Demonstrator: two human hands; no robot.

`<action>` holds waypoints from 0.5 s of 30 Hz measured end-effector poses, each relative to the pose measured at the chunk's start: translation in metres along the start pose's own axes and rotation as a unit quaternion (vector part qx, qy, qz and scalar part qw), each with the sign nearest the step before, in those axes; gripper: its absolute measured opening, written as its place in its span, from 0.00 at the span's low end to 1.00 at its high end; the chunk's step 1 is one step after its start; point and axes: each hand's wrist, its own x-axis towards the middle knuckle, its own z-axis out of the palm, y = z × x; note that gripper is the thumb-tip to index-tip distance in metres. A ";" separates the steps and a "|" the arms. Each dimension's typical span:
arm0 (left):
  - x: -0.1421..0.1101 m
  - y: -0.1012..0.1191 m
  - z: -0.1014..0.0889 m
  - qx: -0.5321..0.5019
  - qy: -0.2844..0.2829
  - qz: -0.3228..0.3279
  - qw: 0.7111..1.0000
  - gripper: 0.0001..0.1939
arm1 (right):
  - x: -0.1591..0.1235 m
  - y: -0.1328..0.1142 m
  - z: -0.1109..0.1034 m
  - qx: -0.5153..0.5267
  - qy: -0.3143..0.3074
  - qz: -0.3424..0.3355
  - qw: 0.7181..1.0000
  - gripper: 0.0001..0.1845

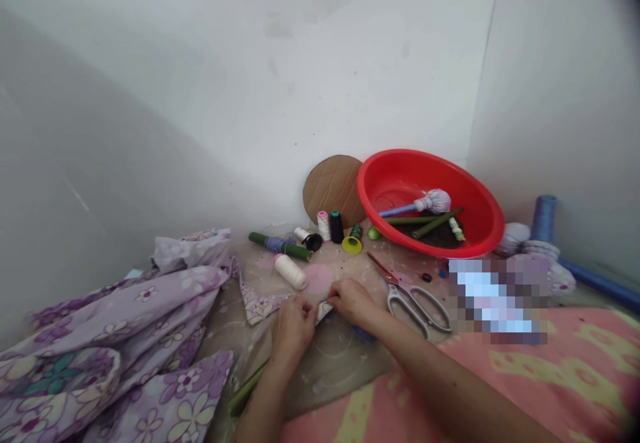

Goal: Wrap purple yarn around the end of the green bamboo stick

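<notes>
My left hand and my right hand pinch a folded piece of lilac floral fabric between them, with its edge showing at the fingertips. Just above the hands lies a white thread cone on its side. Steel scissors with looped handles and a red blade section rest to the right of my right hand, not touching it. A large heap of purple flowered cloth lies left of my left hand. A green stick lies under my left forearm.
A red plastic basin holding green sticks and a wrapped bundle leans on the white wall beside a round cardboard piece. Several thread spools stand behind the work surface. A pink patterned cloth lies at the front right, near a blurred patch.
</notes>
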 end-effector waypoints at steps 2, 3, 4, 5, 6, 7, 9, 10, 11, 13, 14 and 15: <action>0.001 -0.004 0.006 -0.015 -0.023 -0.028 0.999 0.11 | 0.001 -0.001 0.000 -0.016 -0.010 -0.004 1.000 0.11; 0.002 -0.005 0.008 -0.017 -0.026 -0.034 0.999 0.11 | 0.002 0.000 0.000 -0.021 -0.015 -0.005 1.000 0.11; 0.002 -0.006 0.010 -0.018 -0.025 -0.035 0.999 0.11 | 0.003 0.000 0.001 -0.024 -0.019 -0.009 0.999 0.11; 0.002 -0.006 0.011 -0.018 -0.022 -0.034 0.999 0.11 | 0.004 0.000 0.001 -0.025 -0.022 -0.011 0.999 0.11; 0.002 -0.006 0.012 -0.019 -0.019 -0.034 0.999 0.11 | 0.004 0.000 0.001 -0.024 -0.024 -0.012 0.999 0.11; 0.002 -0.006 0.012 -0.020 -0.017 -0.035 0.999 0.11 | 0.005 0.000 0.001 -0.023 -0.025 -0.011 0.999 0.11; 0.003 -0.007 0.012 -0.023 -0.017 -0.035 0.999 0.11 | 0.005 0.000 0.000 -0.018 -0.024 -0.009 0.999 0.10; 0.003 -0.008 0.012 -0.026 -0.017 -0.035 0.999 0.11 | 0.005 0.000 -0.001 -0.016 -0.025 -0.006 1.000 0.10; 0.004 -0.009 0.013 -0.028 -0.017 -0.035 0.999 0.10 | 0.005 -0.001 -0.001 -0.016 -0.025 -0.004 1.000 0.10; 0.006 -0.011 0.014 -0.035 -0.013 -0.028 0.999 0.10 | 0.005 -0.002 -0.003 -0.019 -0.026 -0.002 0.999 0.10; 0.007 -0.013 0.014 -0.038 -0.011 -0.024 0.999 0.10 | 0.005 -0.002 -0.004 -0.021 -0.028 -0.001 0.999 0.10; 0.007 -0.015 0.015 -0.041 -0.009 -0.019 0.999 0.09 | 0.004 -0.003 -0.005 -0.024 -0.031 -0.001 0.999 0.10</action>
